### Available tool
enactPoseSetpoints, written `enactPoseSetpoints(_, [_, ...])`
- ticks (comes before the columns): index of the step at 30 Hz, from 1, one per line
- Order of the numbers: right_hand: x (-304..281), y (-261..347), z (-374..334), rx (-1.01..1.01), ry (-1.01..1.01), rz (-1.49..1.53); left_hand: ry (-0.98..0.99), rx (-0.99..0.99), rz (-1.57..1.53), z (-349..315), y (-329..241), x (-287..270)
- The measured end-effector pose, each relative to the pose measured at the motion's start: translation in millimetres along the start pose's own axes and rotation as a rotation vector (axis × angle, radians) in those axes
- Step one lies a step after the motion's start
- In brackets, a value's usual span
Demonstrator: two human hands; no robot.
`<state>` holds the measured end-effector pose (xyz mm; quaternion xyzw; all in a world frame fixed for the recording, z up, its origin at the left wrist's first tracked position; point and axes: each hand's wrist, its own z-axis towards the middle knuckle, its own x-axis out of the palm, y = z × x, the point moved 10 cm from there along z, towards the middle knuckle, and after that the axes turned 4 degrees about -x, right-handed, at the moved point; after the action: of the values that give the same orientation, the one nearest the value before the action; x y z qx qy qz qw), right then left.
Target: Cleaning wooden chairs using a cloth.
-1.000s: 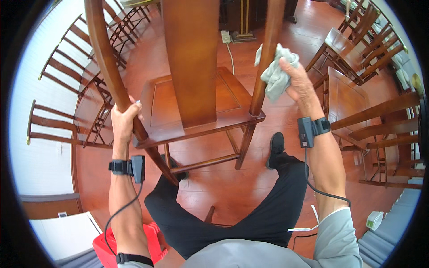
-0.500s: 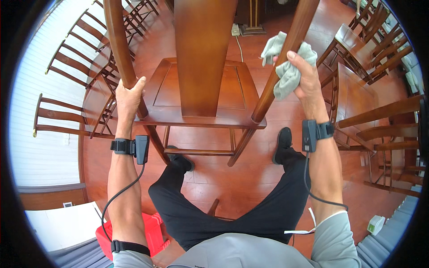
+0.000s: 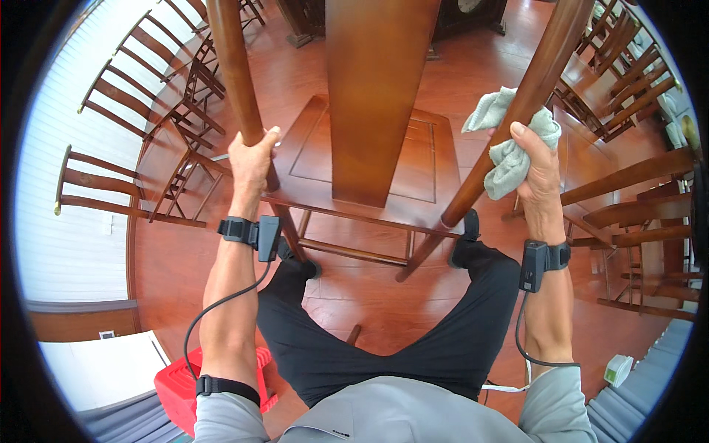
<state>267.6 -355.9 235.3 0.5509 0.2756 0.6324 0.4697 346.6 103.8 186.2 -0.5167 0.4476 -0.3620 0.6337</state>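
A brown wooden chair (image 3: 378, 96) stands before me, its back toward me, with a flat central panel between two round posts. My left hand (image 3: 252, 164) is closed around the left post, a little above the seat. On the right post, my right hand (image 3: 540, 166) presses a crumpled grey-green cloth (image 3: 509, 164); the cloth wraps partly round the post and sticks out on both sides. The right hand's thumb shows against the post, while its other fingers are mostly hidden behind cloth and wood. The chair's seat (image 3: 436, 159) extends away from me beyond the panel.
More wooden chairs line the left wall (image 3: 111, 181) and crowd the right side (image 3: 635, 162). A red plastic stool (image 3: 177, 391) is beside my left elbow. Dark furniture bases (image 3: 473, 18) stand at the far end of the reddish wooden floor (image 3: 347, 295).
The chair and both hands now appear farther right and slightly lower in view, with the chair at a more slanted angle. Both hands keep their holds on the posts and cloth.
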Motion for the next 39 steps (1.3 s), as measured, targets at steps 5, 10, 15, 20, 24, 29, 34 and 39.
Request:
enactPoseSetpoints(5, [13.9,12.1,-0.2,0.002,0.069,-0.11,0.04,-0.073,0.022,5.3,52.5,13.7])
enactPoseSetpoints(10, [5.4,13.2,6.5,-0.045,0.021,-0.154,0.061,-0.098,0.082,12.7,45.6,28.5])
enactPoseSetpoints(15, [8.3,9.1,15.8,-0.009,0.021,-0.066,-0.042,0.024,0.338,11.7,19.0,34.0])
enactPoseSetpoints(20, [11.6,-5.5,25.4,-0.009,-0.031,-0.032,-0.28,0.43,0.56,-21.8,-32.2,-12.8])
enactPoseSetpoints(24, [13.1,4.5,28.9,-0.047,-0.042,0.016,0.266,0.523,0.456,-120.4,-74.1,96.7])
enactPoseSetpoints(29, [76.5,-6.5,40.4,-0.108,-0.012,-0.004,0.561,0.238,0.232,-161.2,-57.8,177.7])
enactPoseSetpoints(34, [176.3,-20.6,35.5,-0.281,0.022,-0.188,0.465,-0.018,-0.109,-148.2,-46.7,163.3])
enactPoseSetpoints(39, [265.3,-32.4,44.7,-0.301,0.195,-0.245,0.165,0.06,-0.25,-107.2,-37.2,96.8])
